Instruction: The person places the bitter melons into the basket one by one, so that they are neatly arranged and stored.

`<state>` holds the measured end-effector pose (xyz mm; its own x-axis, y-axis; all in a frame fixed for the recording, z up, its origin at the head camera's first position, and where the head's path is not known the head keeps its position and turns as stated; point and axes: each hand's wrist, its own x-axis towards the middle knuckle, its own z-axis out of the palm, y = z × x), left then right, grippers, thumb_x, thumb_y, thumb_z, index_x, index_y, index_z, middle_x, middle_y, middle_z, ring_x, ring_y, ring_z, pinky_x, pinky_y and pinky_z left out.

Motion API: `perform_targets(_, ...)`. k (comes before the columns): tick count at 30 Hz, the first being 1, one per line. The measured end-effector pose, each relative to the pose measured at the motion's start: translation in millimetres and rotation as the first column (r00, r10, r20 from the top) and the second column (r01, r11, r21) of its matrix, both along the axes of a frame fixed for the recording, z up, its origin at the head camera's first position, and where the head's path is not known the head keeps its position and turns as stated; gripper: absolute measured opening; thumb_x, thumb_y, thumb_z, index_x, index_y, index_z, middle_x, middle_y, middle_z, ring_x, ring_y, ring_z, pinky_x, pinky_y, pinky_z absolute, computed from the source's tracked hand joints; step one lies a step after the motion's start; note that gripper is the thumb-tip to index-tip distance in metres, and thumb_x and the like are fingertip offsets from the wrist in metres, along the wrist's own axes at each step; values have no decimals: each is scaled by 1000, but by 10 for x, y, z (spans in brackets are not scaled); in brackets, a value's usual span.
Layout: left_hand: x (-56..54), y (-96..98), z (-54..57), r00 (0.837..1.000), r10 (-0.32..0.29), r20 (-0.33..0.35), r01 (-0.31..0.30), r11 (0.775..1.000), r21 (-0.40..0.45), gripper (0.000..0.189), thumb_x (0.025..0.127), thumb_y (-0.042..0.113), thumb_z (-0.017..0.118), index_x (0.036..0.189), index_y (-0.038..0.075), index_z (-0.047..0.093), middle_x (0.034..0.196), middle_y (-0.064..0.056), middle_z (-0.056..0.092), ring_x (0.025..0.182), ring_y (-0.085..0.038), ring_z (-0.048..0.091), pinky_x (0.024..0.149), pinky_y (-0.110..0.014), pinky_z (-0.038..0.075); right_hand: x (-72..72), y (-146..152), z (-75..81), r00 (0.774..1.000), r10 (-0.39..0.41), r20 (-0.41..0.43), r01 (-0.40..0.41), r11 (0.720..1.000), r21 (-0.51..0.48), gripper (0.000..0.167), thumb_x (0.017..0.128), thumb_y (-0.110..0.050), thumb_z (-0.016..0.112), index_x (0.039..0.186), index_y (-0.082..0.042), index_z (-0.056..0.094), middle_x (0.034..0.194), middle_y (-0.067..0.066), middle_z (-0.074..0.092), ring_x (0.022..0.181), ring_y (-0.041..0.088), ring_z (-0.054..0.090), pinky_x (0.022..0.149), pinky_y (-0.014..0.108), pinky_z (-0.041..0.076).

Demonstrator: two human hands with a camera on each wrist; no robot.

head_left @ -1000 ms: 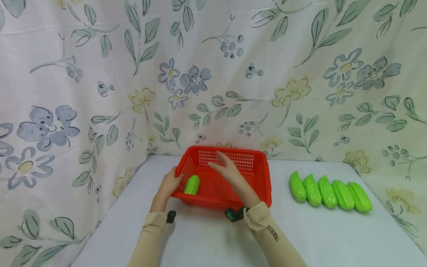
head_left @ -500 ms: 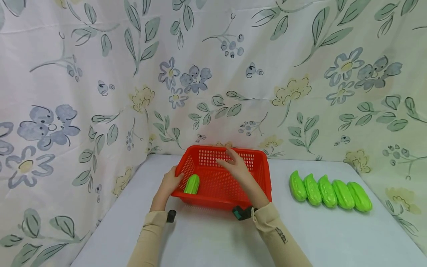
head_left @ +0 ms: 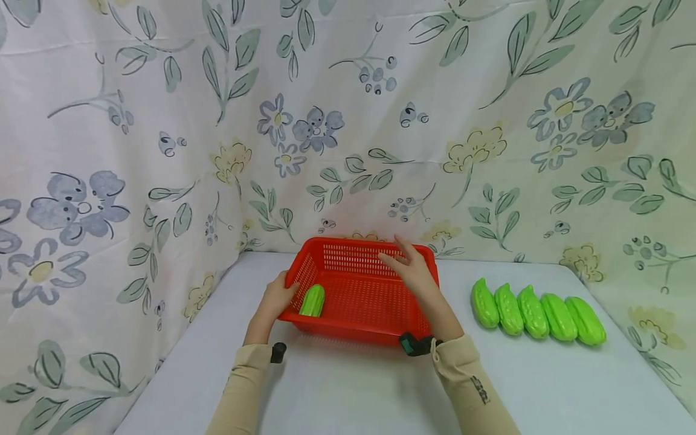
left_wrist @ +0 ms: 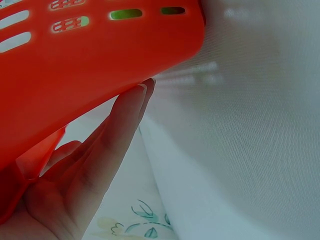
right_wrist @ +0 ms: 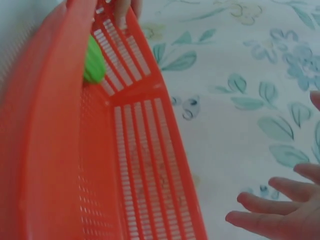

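My left hand (head_left: 277,300) grips the left rim of a red plastic basket (head_left: 348,331), thumb over the edge. From below, the left wrist view shows its long fingers (left_wrist: 107,150) lying along the outside of the wall. Inside the basket, at the left end, lies one bright green, ribbed, gourd-like vegetable (head_left: 313,301). Above the basket's right part hovers my right hand (head_left: 417,277), holding nothing, its fingers spread. Those fingers (right_wrist: 272,206) stand apart from the basket wall in the right wrist view.
Several shiny green gourd-like vegetables (head_left: 533,311) lie side by side in a row on the white table (head_left: 544,386), right of the basket. A flowered curtain (head_left: 348,121) hangs behind the table and along its sides.
My right hand has moved to the right over the basket, from its middle toward its right side, with the fingers still spread. My left hand, the basket and the vegetables stay in place.
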<state>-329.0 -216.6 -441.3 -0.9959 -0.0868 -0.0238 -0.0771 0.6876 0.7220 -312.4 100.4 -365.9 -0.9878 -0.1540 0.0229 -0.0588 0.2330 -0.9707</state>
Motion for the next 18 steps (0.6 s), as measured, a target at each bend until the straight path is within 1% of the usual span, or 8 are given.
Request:
perform_targets(6, 7, 9, 11, 1000, 4, 6, -4, 1000, 11, 52, 100, 23, 51, 144, 0, 36, 126, -23, 60, 94, -26, 62, 80, -41, 57, 10, 221, 10, 999, -29, -24, 28, 1000, -11, 81, 93, -45, 62, 157, -24, 17, 164, 5, 20, 148, 35, 26, 116, 59, 25)
perform_targets(8, 5, 11, 10, 1000, 2, 8, -2, 1000, 17, 52, 100, 23, 51, 145, 0, 36, 126, -23, 60, 96, -26, 63, 81, -42, 57, 18, 294, 7, 999, -39, -36, 39, 999, 6, 81, 94, -44, 61, 157, -22, 16, 164, 8, 20, 147, 36, 27, 116, 59, 25)
perform_targets(13, -1, 14, 6, 1000, 2, 16, -2, 1000, 21, 52, 101, 24, 50, 146, 1, 35, 128, -22, 59, 97, -26, 62, 84, -44, 57, 46, 481, -17, 996, -79, -41, 81, 995, 57, 81, 95, -44, 59, 158, -21, 13, 164, 9, 19, 147, 38, 26, 116, 60, 26)
perform_targets(18, -4, 10, -7, 1000, 8, 17, -9, 1000, 10, 52, 100, 24, 50, 145, 1, 35, 128, -23, 59, 97, -26, 62, 84, -43, 57, 79, 666, -75, 991, -124, -51, 127, 989, 72, 78, 96, -39, 57, 158, -19, 13, 163, 10, 20, 147, 40, 26, 114, 64, 24)
